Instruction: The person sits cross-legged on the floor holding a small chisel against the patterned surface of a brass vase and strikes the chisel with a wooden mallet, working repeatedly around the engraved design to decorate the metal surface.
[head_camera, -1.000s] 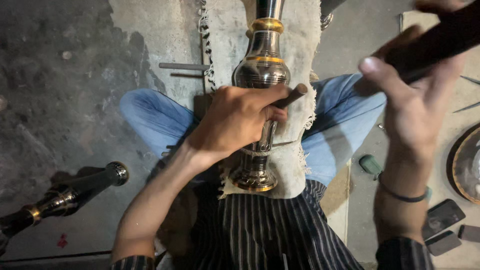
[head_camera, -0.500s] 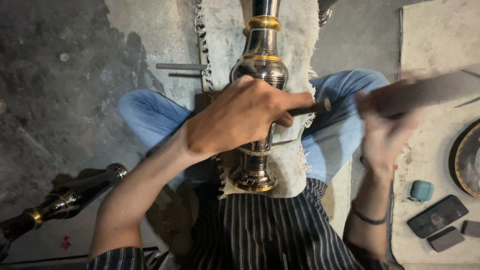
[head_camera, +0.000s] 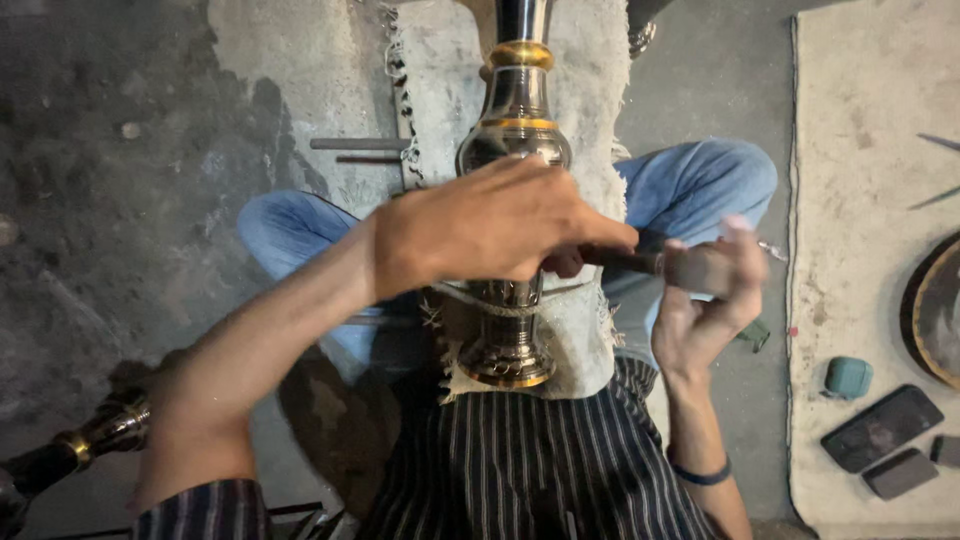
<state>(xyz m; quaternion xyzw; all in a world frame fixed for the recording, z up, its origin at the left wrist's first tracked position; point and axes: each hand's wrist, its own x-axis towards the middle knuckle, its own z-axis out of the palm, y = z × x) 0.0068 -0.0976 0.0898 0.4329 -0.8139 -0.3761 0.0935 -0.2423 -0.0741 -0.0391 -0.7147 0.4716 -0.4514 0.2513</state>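
1. Concrete floor (head_camera: 120, 200), grey, rough and stained dark in patches; a pale worn mat (head_camera: 860, 200) lies on it at the right edge
2. Pale cloth (head_camera: 440, 90), coarse weave with frayed fringe, runs from the floor over the lap and the blue denim knees (head_camera: 700, 185)
3. Metal vessel (head_camera: 515, 130), polished silver with brass bands, turned baluster shape with a flared foot; it lies lengthwise on the cloth between the knees, foot toward the striped shirt (head_camera: 540, 470)
4. Left hand (head_camera: 490, 225) curled palm-down over the vessel's belly, fingers closed on the near end of a thin dark rod (head_camera: 625, 260), which rests across the vessel
5. Right hand (head_camera: 705, 300) half closed, fingers bent round a blurred dark handle (head_camera: 700, 268) just at the rod's outer end; whether the two touch cannot be told
6. Second dark metal piece (head_camera: 90, 435) with a brass ring lies on the floor at lower left
7. Two dark phones (head_camera: 880, 428) and a small teal case (head_camera: 848, 377) lie on the mat
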